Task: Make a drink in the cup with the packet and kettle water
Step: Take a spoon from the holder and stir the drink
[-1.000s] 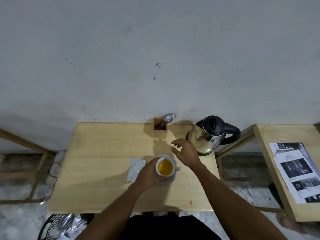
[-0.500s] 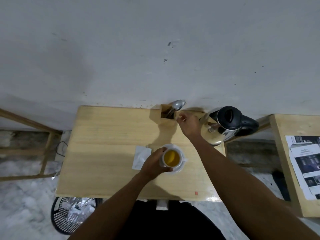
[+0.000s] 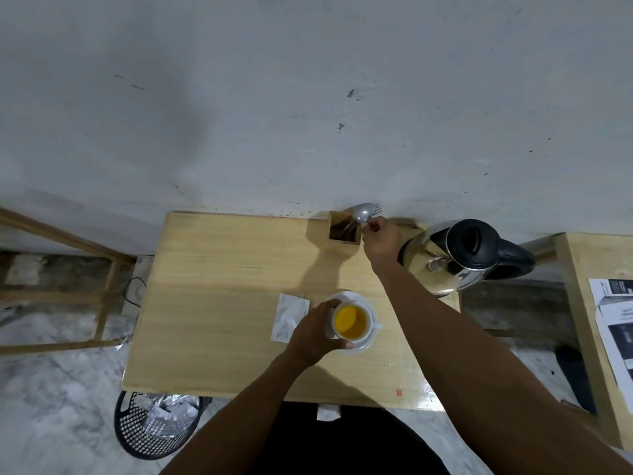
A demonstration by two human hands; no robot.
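A white cup [image 3: 352, 323] full of yellow-orange drink stands on a white saucer [image 3: 363, 345] near the middle of the wooden table [image 3: 219, 303]. My left hand [image 3: 313, 332] grips the cup's left side. An opened white packet [image 3: 287, 317] lies flat just left of the cup. My right hand [image 3: 380, 240] is at the back of the table, its fingers pinched on the stem of a spoon [image 3: 363, 212] that stands in a small wooden holder [image 3: 344, 229]. The steel kettle [image 3: 455, 257] with a black lid and handle sits at the table's back right corner, beside my right wrist.
A fork sticks up in the holder behind the spoon. The wall runs along the table's far edge. A black mesh bin [image 3: 154, 425] with wrappers stands on the floor at the front left. A second wooden table [image 3: 582, 269] with printed papers [image 3: 616, 323] is at the right.
My right hand went from beside the cup to the holder at the back and closed on the spoon's stem. My left hand has stayed on the cup. The camera tilted down.
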